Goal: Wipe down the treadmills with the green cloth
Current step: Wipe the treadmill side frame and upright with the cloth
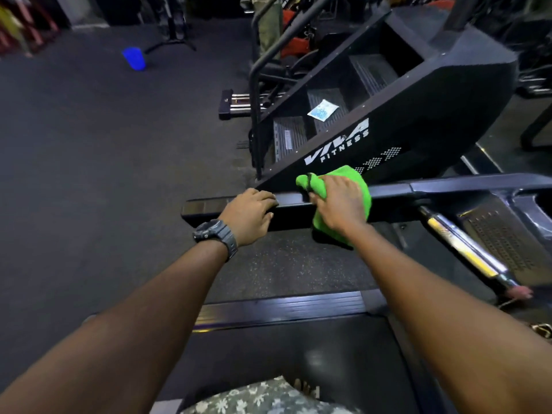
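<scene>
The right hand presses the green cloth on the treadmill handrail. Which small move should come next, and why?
Probably slide the right hand with the green cloth along the handrail toward the console end. The cloth is draped over the rail near its middle, and the left hand rests on the free end, bracing. The stretch to the right lies open to the cloth.

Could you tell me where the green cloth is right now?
In the head view, right of centre: the green cloth is draped over the treadmill handrail, under the right hand.
</scene>
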`<state>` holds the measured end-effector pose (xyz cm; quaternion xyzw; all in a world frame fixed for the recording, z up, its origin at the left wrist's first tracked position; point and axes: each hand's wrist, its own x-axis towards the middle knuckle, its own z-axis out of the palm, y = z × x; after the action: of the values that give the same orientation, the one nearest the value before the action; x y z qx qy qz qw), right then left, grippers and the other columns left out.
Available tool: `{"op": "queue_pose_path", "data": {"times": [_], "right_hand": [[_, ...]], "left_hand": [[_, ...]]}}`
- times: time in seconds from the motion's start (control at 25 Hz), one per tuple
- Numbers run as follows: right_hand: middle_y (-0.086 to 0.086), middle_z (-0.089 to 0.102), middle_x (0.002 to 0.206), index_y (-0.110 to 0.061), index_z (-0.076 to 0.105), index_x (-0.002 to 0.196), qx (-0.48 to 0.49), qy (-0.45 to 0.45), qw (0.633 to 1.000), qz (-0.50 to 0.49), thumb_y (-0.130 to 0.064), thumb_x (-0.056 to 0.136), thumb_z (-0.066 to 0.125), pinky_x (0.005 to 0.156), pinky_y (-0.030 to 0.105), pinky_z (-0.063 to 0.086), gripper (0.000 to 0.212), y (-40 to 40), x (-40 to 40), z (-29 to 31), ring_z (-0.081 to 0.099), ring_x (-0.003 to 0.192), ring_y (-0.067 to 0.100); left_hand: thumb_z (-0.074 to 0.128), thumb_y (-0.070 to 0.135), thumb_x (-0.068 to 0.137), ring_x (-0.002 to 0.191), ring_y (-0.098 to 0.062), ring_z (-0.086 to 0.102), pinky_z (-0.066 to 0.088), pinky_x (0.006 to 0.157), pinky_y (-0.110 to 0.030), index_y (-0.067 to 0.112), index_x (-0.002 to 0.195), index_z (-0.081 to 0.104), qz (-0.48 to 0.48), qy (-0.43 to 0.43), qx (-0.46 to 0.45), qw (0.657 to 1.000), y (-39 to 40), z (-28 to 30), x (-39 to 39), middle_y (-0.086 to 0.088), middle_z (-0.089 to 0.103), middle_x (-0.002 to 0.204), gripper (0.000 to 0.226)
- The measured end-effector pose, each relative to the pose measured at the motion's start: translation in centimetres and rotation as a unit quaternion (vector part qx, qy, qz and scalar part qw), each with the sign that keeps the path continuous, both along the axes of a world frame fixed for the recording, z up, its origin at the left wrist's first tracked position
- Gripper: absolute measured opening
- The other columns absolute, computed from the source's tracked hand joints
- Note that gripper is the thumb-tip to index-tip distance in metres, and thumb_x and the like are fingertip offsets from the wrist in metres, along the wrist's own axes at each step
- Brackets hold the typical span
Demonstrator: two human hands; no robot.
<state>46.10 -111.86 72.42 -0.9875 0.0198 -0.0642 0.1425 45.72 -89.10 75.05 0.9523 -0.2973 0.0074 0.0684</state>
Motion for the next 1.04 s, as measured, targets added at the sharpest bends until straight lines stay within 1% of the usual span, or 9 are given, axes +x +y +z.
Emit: {"op": "queue_pose_path", "data": {"times": [0.08, 0.2, 0.36, 0.44, 0.56, 0.72, 0.88, 0.96, 1.04], "right_hand": [[0.003, 0.054, 0.136, -0.021, 0.05, 0.131, -0.004, -0.008, 0.997, 0.076, -0.048, 0.089, 0.057, 0.111, 0.042, 0.029, 0.05, 5.0, -0.9, -0.8, 0.042, 0.129, 0.028], [0.001, 0.052, 0.139, -0.021, 0.05, 0.134, 0.043, 0.015, 0.979, 0.198, -0.043, 0.088, 0.063, 0.116, 0.038, 0.024, 0.052, 3.0, -1.9, -0.7, 0.036, 0.138, 0.024], [0.006, 0.06, 0.126, -0.019, 0.056, 0.125, 0.027, -0.02, 0.998, -0.052, -0.046, 0.088, 0.06, 0.103, 0.04, 0.035, 0.046, 8.2, -0.8, 0.4, 0.049, 0.121, 0.029], [0.006, 0.058, 0.128, -0.018, 0.055, 0.127, 0.006, -0.02, 1.0, -0.008, -0.044, 0.089, 0.06, 0.104, 0.039, 0.032, 0.046, 13.9, -1.0, 0.1, 0.047, 0.122, 0.029], [0.008, 0.054, 0.135, -0.017, 0.051, 0.132, 0.039, 0.033, 0.995, 0.08, -0.041, 0.089, 0.063, 0.112, 0.038, 0.028, 0.051, 14.1, -2.0, 0.6, 0.041, 0.133, 0.028], [0.009, 0.056, 0.131, -0.016, 0.053, 0.128, 0.013, 0.035, 0.995, -0.089, -0.043, 0.09, 0.06, 0.104, 0.039, 0.034, 0.047, 17.4, -1.0, 1.4, 0.046, 0.124, 0.029], [0.007, 0.056, 0.133, -0.018, 0.053, 0.132, 0.064, 0.036, 0.996, 0.041, -0.047, 0.087, 0.061, 0.109, 0.04, 0.033, 0.054, 18.5, -1.5, 1.0, 0.046, 0.126, 0.026], [0.005, 0.06, 0.127, -0.02, 0.056, 0.128, 0.075, 0.017, 0.997, 0.015, -0.053, 0.084, 0.062, 0.106, 0.041, 0.037, 0.055, 16.6, -0.8, 1.4, 0.051, 0.12, 0.026], [0.003, 0.062, 0.121, -0.022, 0.058, 0.123, 0.049, 0.003, 0.995, -0.083, -0.051, 0.084, 0.06, 0.103, 0.04, 0.038, 0.049, 17.7, 0.4, 1.4, 0.053, 0.116, 0.027]], "left_hand": [[0.042, 0.026, 0.091, 0.097, -0.031, 0.055, 0.048, 0.086, -0.046, 0.01, 0.109, 0.068, -0.011, 0.007, 0.004, 1.0, 1.0, -0.2, 0.1, -0.007, 0.063, 0.112, 0.035], [0.043, 0.024, 0.092, 0.092, -0.033, 0.056, 0.049, 0.082, -0.045, 0.008, 0.105, 0.07, -0.029, -0.001, -0.012, 1.0, 4.3, 0.1, 0.7, -0.009, 0.064, 0.106, 0.034], [0.05, 0.015, 0.095, 0.1, -0.032, 0.055, 0.048, 0.088, -0.042, 0.005, 0.112, 0.068, -0.065, -0.008, -0.023, 0.998, 9.6, 0.4, 1.6, -0.011, 0.063, 0.114, 0.027], [0.051, 0.009, 0.09, 0.099, -0.035, 0.055, 0.049, 0.085, -0.045, 0.004, 0.109, 0.068, -0.102, 0.003, -0.024, 0.994, 10.7, 0.0, 1.9, -0.012, 0.062, 0.113, 0.025], [0.048, 0.007, 0.089, 0.101, -0.031, 0.053, 0.05, 0.081, -0.045, 0.009, 0.112, 0.066, -0.14, 0.011, -0.023, 0.99, 12.8, -0.3, 2.3, -0.006, 0.059, 0.117, 0.03], [0.048, 0.009, 0.089, 0.103, -0.028, 0.051, 0.05, 0.083, -0.043, 0.009, 0.111, 0.064, -0.204, 0.02, 0.035, 0.978, 15.3, 0.2, 3.4, -0.006, 0.056, 0.117, 0.027], [0.049, 0.021, 0.091, 0.1, -0.027, 0.057, 0.048, 0.073, -0.034, 0.014, 0.103, 0.069, -0.292, 0.015, 0.034, 0.956, 14.6, 1.9, 5.8, -0.004, 0.061, 0.11, 0.024], [0.049, 0.016, 0.091, 0.097, -0.026, 0.057, 0.048, 0.072, -0.033, 0.013, 0.099, 0.068, -0.31, 0.003, 0.031, 0.95, 14.7, 1.3, 7.4, -0.003, 0.061, 0.107, 0.021], [0.05, 0.01, 0.086, 0.095, -0.024, 0.056, 0.051, 0.076, -0.038, 0.012, 0.098, 0.068, -0.323, 0.01, 0.023, 0.946, 15.1, 0.2, 8.8, -0.002, 0.061, 0.106, 0.022]]}}
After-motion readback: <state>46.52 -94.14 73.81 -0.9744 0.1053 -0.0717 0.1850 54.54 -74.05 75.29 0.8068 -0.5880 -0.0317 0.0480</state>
